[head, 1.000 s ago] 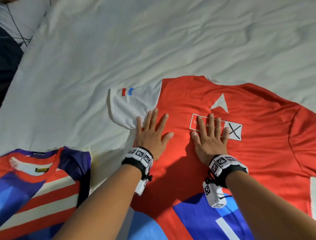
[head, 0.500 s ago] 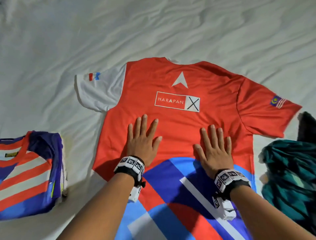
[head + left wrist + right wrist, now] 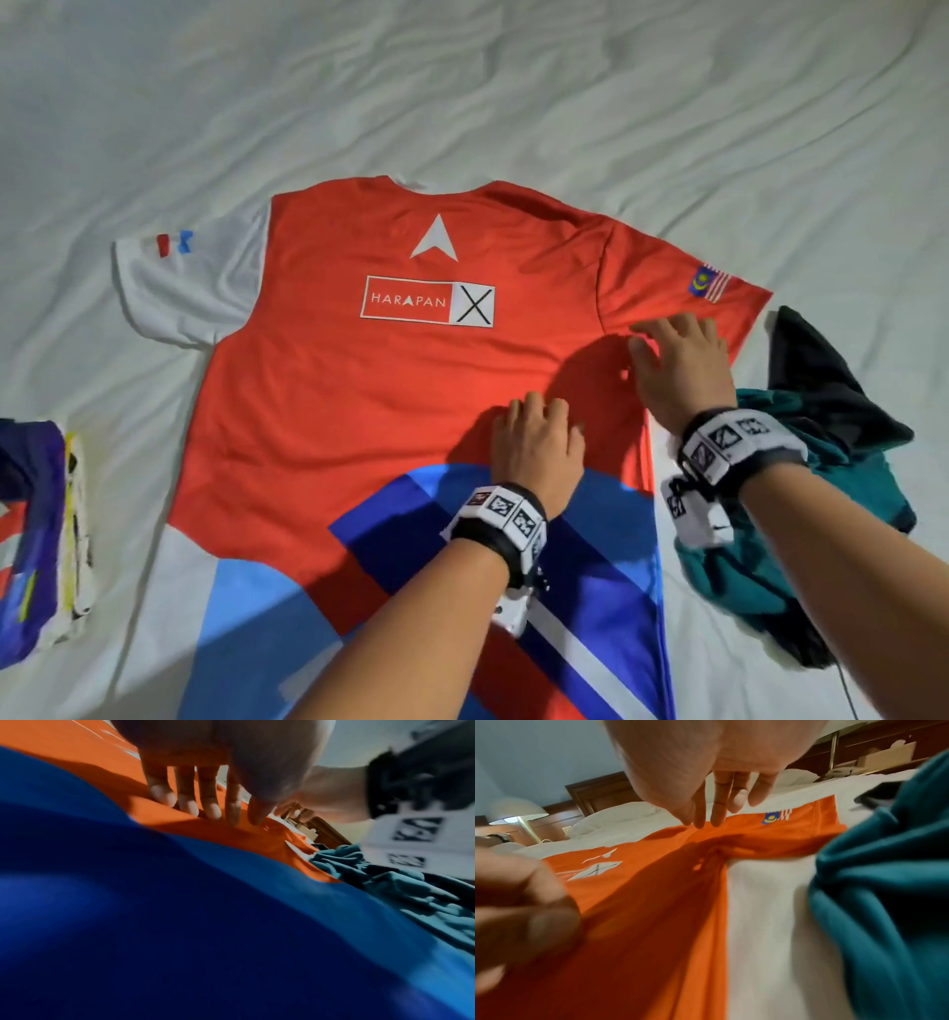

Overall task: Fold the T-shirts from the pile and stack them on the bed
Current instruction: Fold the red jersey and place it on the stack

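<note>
Red fabric fills most of the head view: a red T-shirt (image 3: 359,401) lies spread flat, back side up, on the white bed sheet (image 3: 513,92), its neck pointing away from the person and its blue, white and light-blue hem panel nearest them. It has one white sleeve on the left and one red sleeve on the right (the red one carries a small flag patch). A white arrow mark and a boxed "HARAPAN X" print sit on the upper back. The left hand (image 3: 536,447) rests on the shirt's right half, near where the red meets the blue panel, with its fingers (image 3: 210,809) bent and their tips pressing into the cloth; whether they pinch any of it I cannot tell. The right hand (image 3: 683,367) is over the seam under the red sleeve, fingers (image 3: 716,809) hanging loosely downward with their tips at or just above the fabric, holding nothing that shows. Just beside the shirt's right edge lies a crumpled pile of teal and dark clothes (image 3: 801,539), partly under the right forearm. At the left edge of the head view sits a folded striped T-shirt (image 3: 36,539) in blue, red and white, well apart from the hands.
</note>
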The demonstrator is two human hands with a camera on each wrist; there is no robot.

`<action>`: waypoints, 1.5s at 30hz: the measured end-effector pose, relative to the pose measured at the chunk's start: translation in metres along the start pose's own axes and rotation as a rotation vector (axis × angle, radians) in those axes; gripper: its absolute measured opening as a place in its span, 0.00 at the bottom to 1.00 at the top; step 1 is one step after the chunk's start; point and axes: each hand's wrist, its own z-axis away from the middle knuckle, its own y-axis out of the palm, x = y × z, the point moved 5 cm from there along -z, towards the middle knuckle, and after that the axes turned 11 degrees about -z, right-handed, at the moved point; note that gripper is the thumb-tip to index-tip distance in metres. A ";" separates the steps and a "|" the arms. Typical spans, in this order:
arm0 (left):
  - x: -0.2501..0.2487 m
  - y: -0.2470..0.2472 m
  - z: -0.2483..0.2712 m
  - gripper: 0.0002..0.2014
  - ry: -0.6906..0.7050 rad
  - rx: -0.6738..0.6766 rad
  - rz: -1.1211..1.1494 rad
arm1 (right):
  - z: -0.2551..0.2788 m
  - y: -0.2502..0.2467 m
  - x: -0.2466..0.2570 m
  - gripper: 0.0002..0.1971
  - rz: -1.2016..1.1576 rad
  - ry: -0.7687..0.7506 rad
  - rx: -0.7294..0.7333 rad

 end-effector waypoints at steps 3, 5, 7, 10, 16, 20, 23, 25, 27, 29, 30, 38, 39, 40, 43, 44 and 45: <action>-0.046 0.013 -0.008 0.20 0.016 0.059 0.021 | -0.040 -0.008 -0.018 0.21 0.010 0.040 0.041; -0.064 0.018 -0.016 0.31 -0.099 0.126 0.004 | -0.065 -0.009 -0.025 0.22 0.026 0.058 0.080; -0.075 0.022 -0.024 0.35 -0.196 0.161 0.016 | -0.086 -0.004 -0.031 0.24 0.070 0.061 0.145; -0.078 0.028 -0.031 0.30 -0.257 0.216 -0.021 | -0.109 0.010 -0.035 0.33 0.073 0.140 0.203; -0.071 0.027 -0.033 0.13 -0.243 0.223 0.002 | -0.122 0.024 -0.035 0.19 0.140 0.261 0.180; -0.052 0.010 -0.030 0.10 -0.191 0.195 0.179 | -0.121 0.011 -0.016 0.12 -0.038 0.245 0.070; -0.026 -0.003 -0.021 0.11 -0.263 0.236 0.353 | -0.118 0.003 0.014 0.13 -0.133 0.188 0.066; -0.006 -0.011 -0.012 0.11 -0.358 0.236 0.439 | -0.118 0.002 0.039 0.12 -0.178 0.143 0.068; 0.015 -0.014 -0.003 0.09 -0.430 0.227 0.502 | -0.121 0.007 0.066 0.11 -0.203 0.107 0.081; 0.036 -0.019 0.003 0.06 -0.469 0.181 0.572 | -0.125 0.017 0.092 0.10 -0.197 0.065 0.100; 0.046 -0.021 0.005 0.08 -0.488 0.157 0.600 | -0.127 0.023 0.104 0.09 -0.193 0.049 0.108; 0.106 -0.020 0.011 0.09 -0.582 0.133 0.531 | -0.138 0.087 0.155 0.07 -0.122 0.104 0.237; 0.108 -0.019 0.010 0.09 -0.565 0.136 0.482 | -0.138 0.093 0.155 0.06 -0.100 0.121 0.246; 0.110 -0.019 0.010 0.09 -0.545 0.141 0.425 | -0.138 0.097 0.154 0.07 -0.068 0.131 0.238; 0.112 -0.019 0.011 0.10 -0.465 0.121 0.255 | -0.123 0.096 0.151 0.19 -0.020 0.112 0.153; 0.112 -0.020 0.012 0.11 -0.431 0.098 0.206 | -0.113 0.093 0.150 0.22 -0.047 0.085 0.111; 0.112 -0.021 0.014 0.12 -0.396 0.060 0.172 | -0.101 0.088 0.148 0.24 -0.086 0.060 0.076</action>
